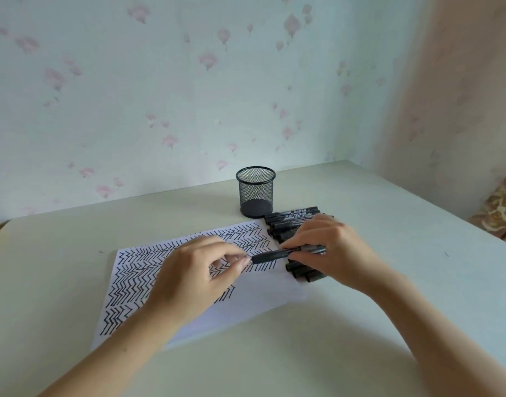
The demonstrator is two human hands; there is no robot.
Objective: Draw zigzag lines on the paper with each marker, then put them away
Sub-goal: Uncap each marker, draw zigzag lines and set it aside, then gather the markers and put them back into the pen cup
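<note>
Pale table [389, 282] holds paper [254, 299] mostly filled with zigzags; right hand [329, 247] grips a marker [286, 252], left hand [197, 279] pinches its cap end; mesh cup [256, 191] stands unfilled.

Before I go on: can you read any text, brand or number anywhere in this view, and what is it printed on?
Nothing can be read with confidence.
Markers in the row: pale print along the barrels, too small and blurred to read.
Marker held between both hands: no legible print.
Paper: only hand-drawn zigzag lines, no words.
Mesh pen cup: no label visible.
</note>
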